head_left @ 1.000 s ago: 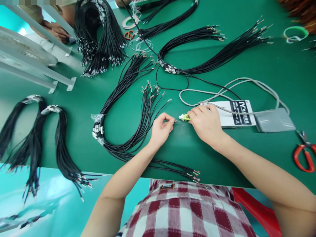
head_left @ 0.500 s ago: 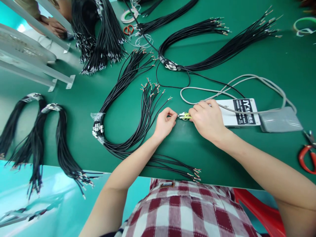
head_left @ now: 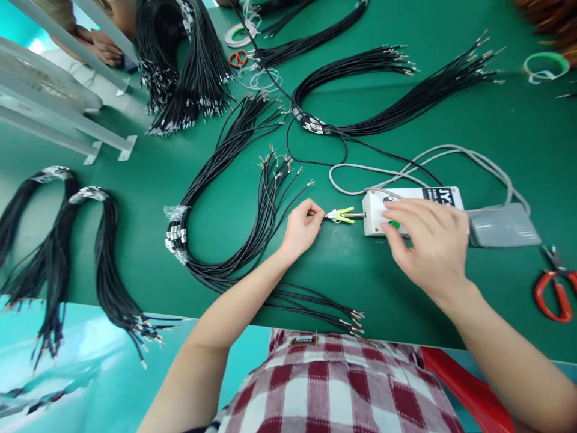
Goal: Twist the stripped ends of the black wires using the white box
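Note:
My left hand (head_left: pixel 303 227) is closed in a pinch on the end of a black cable (head_left: pixel 326 216), of which only a short dark bit shows past the fingertips. Right at those fingertips are the white jaws of a yellow-green clip (head_left: pixel 341 215). A thin metal shaft joins the clip to a white box (head_left: pixel 372 211) with a knob, a green button and a black label. Over the box hovers my right hand (head_left: pixel 426 240), fingers apart and nothing in them, hiding much of its front. A bent bundle of black cables (head_left: pixel 225 262) with stripped ends lies left of my left hand.
Beside the box lies a grey pedal (head_left: pixel 505 226) with a looped grey cord (head_left: pixel 469 150). Red-handled pliers (head_left: pixel 553 288) are at right. More black cable bundles (head_left: pixel 387 123) lie behind; others hang over the left edge. A metal frame (head_left: pixel 67 120) stands at left, near another person's hands (head_left: pixel 106 48).
My right hand has let go of the clip and moved right, over the white box, with its fingers spreading. The clip stays at my left fingertips. The left hand has hardly moved.

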The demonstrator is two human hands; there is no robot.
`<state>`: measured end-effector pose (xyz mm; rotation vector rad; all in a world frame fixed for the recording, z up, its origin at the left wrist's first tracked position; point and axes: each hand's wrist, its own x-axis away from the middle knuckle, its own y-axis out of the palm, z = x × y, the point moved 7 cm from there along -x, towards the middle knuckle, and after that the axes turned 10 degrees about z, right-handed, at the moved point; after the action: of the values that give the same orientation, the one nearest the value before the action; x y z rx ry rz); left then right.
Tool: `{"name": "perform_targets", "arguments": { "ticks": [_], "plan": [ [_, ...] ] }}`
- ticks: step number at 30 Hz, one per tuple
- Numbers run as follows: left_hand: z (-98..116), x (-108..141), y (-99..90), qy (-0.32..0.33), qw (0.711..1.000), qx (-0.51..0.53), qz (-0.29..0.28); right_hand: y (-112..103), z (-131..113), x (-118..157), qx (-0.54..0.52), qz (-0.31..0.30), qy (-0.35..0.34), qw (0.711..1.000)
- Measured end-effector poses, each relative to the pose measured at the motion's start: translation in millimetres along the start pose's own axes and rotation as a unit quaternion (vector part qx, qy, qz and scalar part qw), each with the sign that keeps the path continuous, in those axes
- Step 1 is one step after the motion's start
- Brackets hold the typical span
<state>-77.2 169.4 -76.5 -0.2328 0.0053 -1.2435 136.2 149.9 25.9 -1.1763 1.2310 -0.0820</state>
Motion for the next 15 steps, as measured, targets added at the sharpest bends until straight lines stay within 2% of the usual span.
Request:
{"name": "perform_targets", "arguments": {
  "ticks": [2,6,8,15],
  "plan": [
    [0.1,0.6,-0.3,-0.004,1.0,0.001,0.001,-14.0,12.9,22.1,-0.005,0.039,0.056,0.998],
    [0.4,1.1,-0.5,-0.005,1.0,0.018,0.006,-11.1,15.2,52.7,0.002,0.019,0.086,0.996],
    [0.2,0.9,-0.9,-0.005,1.0,0.021,0.008,-5.2,13.5,58.2,0.014,0.019,0.083,0.996],
    [-1.9,1.8,-10.2,-0.011,0.999,0.022,0.027,-0.1,18.5,59.2,0.024,0.083,0.055,0.995]
  ]
}}
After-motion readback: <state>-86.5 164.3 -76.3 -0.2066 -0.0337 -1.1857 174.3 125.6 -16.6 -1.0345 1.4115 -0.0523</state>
